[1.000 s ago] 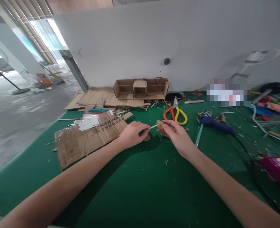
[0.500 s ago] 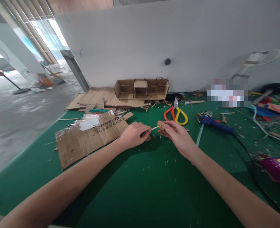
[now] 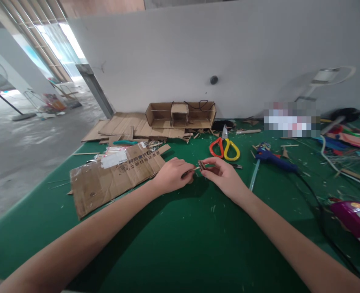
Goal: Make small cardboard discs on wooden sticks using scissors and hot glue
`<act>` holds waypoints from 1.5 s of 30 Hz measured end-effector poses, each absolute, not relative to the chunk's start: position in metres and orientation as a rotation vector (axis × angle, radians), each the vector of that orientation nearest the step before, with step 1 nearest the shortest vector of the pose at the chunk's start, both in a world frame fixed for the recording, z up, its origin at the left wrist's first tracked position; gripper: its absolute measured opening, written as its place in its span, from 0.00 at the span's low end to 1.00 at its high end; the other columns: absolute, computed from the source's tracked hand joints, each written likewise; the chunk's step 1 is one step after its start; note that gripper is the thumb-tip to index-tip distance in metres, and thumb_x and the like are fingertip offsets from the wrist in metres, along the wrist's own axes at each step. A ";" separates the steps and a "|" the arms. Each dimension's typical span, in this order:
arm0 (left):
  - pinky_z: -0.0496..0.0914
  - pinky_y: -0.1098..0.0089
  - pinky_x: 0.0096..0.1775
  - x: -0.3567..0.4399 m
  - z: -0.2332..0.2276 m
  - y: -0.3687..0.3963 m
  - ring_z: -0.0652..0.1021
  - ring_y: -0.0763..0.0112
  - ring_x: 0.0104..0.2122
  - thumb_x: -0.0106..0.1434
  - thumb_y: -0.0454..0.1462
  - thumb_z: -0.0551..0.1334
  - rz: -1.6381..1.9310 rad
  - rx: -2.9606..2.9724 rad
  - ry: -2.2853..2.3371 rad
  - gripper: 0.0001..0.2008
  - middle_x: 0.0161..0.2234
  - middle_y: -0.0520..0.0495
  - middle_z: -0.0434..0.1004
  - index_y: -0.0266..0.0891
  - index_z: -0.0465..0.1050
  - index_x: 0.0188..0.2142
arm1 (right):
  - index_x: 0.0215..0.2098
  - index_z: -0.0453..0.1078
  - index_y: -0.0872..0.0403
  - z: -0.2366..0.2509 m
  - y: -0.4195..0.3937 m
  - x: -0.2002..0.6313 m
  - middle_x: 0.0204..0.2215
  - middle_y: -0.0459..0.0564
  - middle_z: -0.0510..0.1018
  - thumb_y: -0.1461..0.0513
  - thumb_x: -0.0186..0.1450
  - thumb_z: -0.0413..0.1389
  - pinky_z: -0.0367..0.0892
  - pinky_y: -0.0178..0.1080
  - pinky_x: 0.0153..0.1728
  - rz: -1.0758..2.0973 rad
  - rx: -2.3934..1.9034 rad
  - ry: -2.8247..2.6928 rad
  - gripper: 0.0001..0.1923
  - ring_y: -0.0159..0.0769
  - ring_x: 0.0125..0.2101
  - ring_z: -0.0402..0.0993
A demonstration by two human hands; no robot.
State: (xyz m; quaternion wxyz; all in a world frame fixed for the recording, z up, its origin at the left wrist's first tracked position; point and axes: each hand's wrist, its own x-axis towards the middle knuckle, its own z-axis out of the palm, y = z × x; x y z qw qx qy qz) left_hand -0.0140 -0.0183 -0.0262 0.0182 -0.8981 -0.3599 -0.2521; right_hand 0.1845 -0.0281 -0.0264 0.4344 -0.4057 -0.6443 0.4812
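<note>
- Stick (image 3: 197,168): between the two hands, above the tabletop (image 3: 182,244); long axis runs roughly left-right, slight rise toward the right.
- Cardboard disc (image 3: 201,165): at right end of the visible stick length, near-edge-on to camera; layered edge shows, long axis of that edge steep, leaning upper left to lower right, flat sides roughly left and right.
- Left hand (image 3: 173,173): fingers clamped on the stick; its left end is hidden inside the grip.
- Right hand (image 3: 222,175): thumb and fingers pinched on the disc; part of disc covered.
- Can't tell if stick goes right through the disc; join too small.
- Tan piece (image 3: 191,182) just below left fingers, mostly hidden, shape unclear.
- Scissors (image 3: 226,146) beyond right hand, blades pointing away from person.
- Glue gun (image 3: 276,160) right of right hand; pale-blue strip (image 3: 254,176) near it, lower end hidden behind right forearm.
- Printed cardboard sheet (image 3: 106,187) left of left hand, slanted, long axis rising to the right.
- Magenta object (image 3: 352,215) cut off at right edge.
- Pixelated patch (image 3: 291,119) at back right, contents unreadable.
</note>
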 end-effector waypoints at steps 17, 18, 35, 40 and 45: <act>0.64 0.66 0.36 -0.001 -0.016 -0.031 0.71 0.69 0.28 0.65 0.31 0.47 -0.583 -2.901 -1.227 0.12 0.26 0.48 0.71 0.38 0.63 0.27 | 0.36 0.67 0.50 -0.026 -0.033 0.185 0.40 0.49 0.77 0.62 0.52 0.62 0.69 0.47 0.47 1.247 -0.947 -1.628 0.14 0.38 0.40 0.75; 0.64 0.66 0.36 -0.001 -0.015 -0.031 0.70 0.70 0.27 0.65 0.31 0.47 -0.607 -2.926 -1.245 0.13 0.25 0.49 0.71 0.38 0.62 0.26 | 0.36 0.67 0.50 -0.026 -0.033 0.186 0.40 0.49 0.77 0.62 0.52 0.62 0.69 0.47 0.47 1.249 -0.944 -1.632 0.14 0.38 0.40 0.75; 0.64 0.72 0.34 -0.005 -0.010 -0.026 0.71 0.74 0.27 0.64 0.34 0.53 -0.889 -3.004 -1.357 0.10 0.25 0.52 0.73 0.38 0.67 0.27 | 0.41 0.70 0.50 -0.023 -0.033 0.184 0.40 0.48 0.77 0.62 0.54 0.61 0.69 0.48 0.47 1.228 -0.937 -1.612 0.15 0.40 0.42 0.75; 0.63 0.75 0.28 -0.003 -0.009 -0.028 0.69 0.78 0.23 0.66 0.36 0.50 -1.002 -3.174 -1.499 0.13 0.22 0.54 0.71 0.38 0.63 0.26 | 0.42 0.70 0.50 -0.025 -0.032 0.184 0.42 0.49 0.77 0.61 0.55 0.60 0.67 0.48 0.49 1.242 -0.909 -1.634 0.15 0.40 0.45 0.73; 0.63 0.75 0.28 -0.007 -0.006 -0.020 0.70 0.77 0.24 0.64 0.39 0.52 -1.171 -3.021 -1.596 0.11 0.25 0.53 0.73 0.38 0.65 0.28 | 0.45 0.67 0.51 -0.032 -0.031 0.185 0.46 0.54 0.73 0.56 0.59 0.56 0.67 0.49 0.48 0.953 -1.092 -1.761 0.16 0.42 0.47 0.70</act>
